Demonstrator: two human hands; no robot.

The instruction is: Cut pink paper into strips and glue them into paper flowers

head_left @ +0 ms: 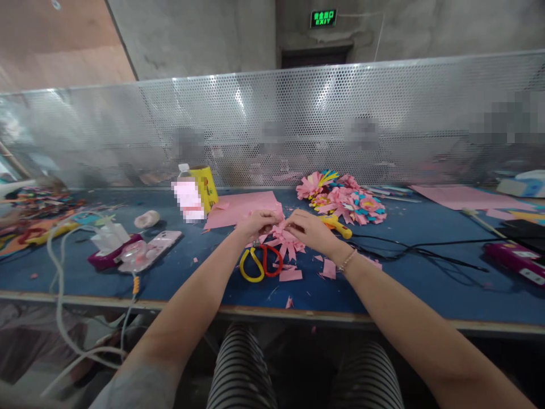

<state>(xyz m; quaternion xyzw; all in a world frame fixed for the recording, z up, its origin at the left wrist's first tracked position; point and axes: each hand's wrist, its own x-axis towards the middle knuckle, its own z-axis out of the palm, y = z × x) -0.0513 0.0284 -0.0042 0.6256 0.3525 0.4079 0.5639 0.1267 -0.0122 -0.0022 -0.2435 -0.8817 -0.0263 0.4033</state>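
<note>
A pink paper flower (288, 245) with fringed petals lies at the middle of the table, under my fingers. My left hand (260, 224) is closed in a pinch at its upper left side. From the right, my right hand (307, 228) pinches a petal at its upper edge. The exact spot that each fingertip grips is too small to make out. Scissors with one yellow and one red handle (272, 261) lie just in front, blades partly hidden. Pink paper scraps (290, 275) are scattered around them. A yellow glue gun (338, 225) rests beside my right wrist.
Finished paper flowers (355, 201) are heaped behind my right hand. Pink sheets (251, 205) lie behind my left, near a bottle (187, 196) and yellow packet (208, 190). A phone (159, 250) and a power strip (111, 253) sit left; black cords (417, 248) cross the right side.
</note>
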